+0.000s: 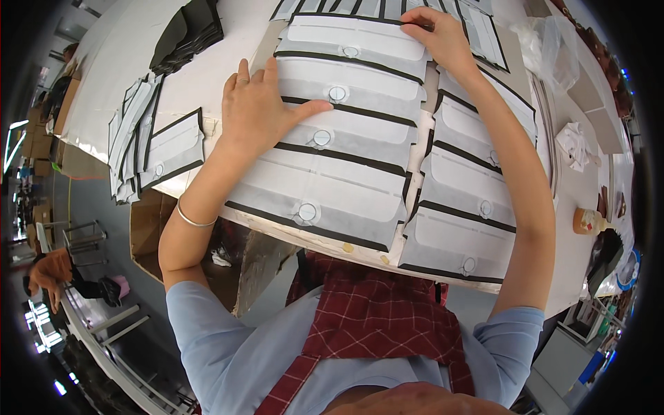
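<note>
Several white, black-edged flat panels (332,176) overlap in a column before me, each with a small round mark on it. My left hand (256,107) lies at the column's left edge, fingers stretched and thumb spread across one of the panels. At the far end, my right hand (443,41) pinches the upper right corner of the farthest panel (353,34) between thumb and fingers. A second column of similar panels (460,200) runs alongside, partly covered by my right forearm.
Loose panels (135,131) are heaped at the left table edge, with a stack of black pieces (187,34) beyond. On the right are clear plastic bags (557,52), crumpled white paper (573,142) and a bottle (588,221). A cardboard box (152,232) stands below the table.
</note>
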`<state>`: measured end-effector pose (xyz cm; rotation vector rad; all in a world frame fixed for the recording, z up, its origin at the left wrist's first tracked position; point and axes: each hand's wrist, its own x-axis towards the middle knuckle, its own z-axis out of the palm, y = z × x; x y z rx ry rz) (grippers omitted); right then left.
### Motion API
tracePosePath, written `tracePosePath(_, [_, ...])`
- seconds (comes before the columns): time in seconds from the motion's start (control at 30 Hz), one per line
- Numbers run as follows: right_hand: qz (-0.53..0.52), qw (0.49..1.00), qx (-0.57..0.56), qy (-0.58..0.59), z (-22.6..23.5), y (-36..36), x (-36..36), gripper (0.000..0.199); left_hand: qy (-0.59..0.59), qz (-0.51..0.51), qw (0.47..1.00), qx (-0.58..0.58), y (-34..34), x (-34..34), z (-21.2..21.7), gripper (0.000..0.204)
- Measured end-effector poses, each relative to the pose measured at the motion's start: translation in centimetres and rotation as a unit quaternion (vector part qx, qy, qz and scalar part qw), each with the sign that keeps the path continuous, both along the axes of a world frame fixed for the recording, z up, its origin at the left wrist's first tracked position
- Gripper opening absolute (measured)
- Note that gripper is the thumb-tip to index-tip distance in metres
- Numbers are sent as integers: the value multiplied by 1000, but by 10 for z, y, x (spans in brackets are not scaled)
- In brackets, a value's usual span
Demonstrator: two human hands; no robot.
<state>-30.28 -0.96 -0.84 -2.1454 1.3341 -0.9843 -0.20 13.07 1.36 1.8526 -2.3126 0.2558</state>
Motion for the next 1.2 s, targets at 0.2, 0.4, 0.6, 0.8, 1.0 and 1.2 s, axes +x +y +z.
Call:
tracePosePath(0.2, [19, 973, -202, 110, 19, 20, 14, 12, -4, -24, 999, -48, 0, 8, -7, 97])
tracePosePath(0.4, [103, 969, -193, 119, 31, 56, 10, 18, 99, 10, 995, 7, 20, 57, 3, 72])
tracePosePath(0.6, [164, 985, -18, 43, 54, 99, 49, 15, 140, 156, 976, -65, 59, 191, -5, 64])
tracePosePath(0.8, [332, 943, 26, -16, 52, 109, 166, 23, 58, 148, 987, -14, 89, 197, -46, 73])
tracePosePath(1.0, [295, 946, -65, 117, -1, 97, 275, 47, 222, 127, 966, -37, 75, 179, -16, 64])
tracePosePath(1.2, [266, 928, 17, 260, 14, 87, 296, 49, 26, 246, 967, -64, 49, 252, -31, 71])
